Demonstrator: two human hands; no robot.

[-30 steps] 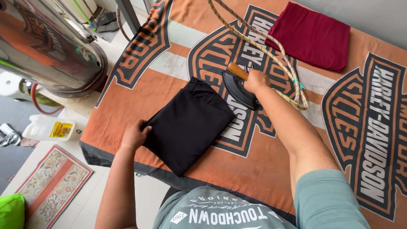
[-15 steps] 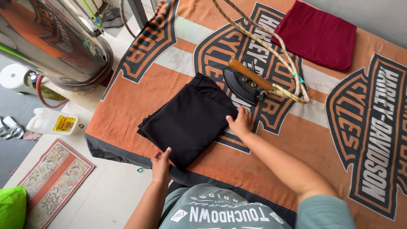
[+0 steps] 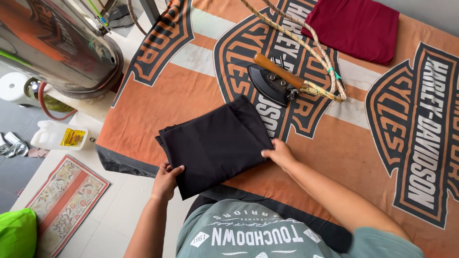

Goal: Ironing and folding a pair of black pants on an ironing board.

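Observation:
A folded black garment (image 3: 215, 143) lies on the orange printed cloth (image 3: 191, 91) that covers the table. My left hand (image 3: 166, 179) grips the garment's near left corner at the table's front edge. My right hand (image 3: 279, 153) rests on its right edge, fingers pinching the fabric. Beyond the garment stands a black iron (image 3: 270, 83) with a brown wooden handle, apart from both hands. Its braided cord (image 3: 306, 40) runs off toward the back.
A folded dark red garment (image 3: 356, 26) lies at the back right. A large shiny metal tank (image 3: 57, 48) stands to the left. On the floor are a white plastic jug (image 3: 57, 136), a patterned mat (image 3: 62, 200) and a green object (image 3: 16, 234).
My right hand left the iron, which now stands alone, and came down to the garment's right edge. My left hand slid to the near corner. The garment has shifted and turned slightly.

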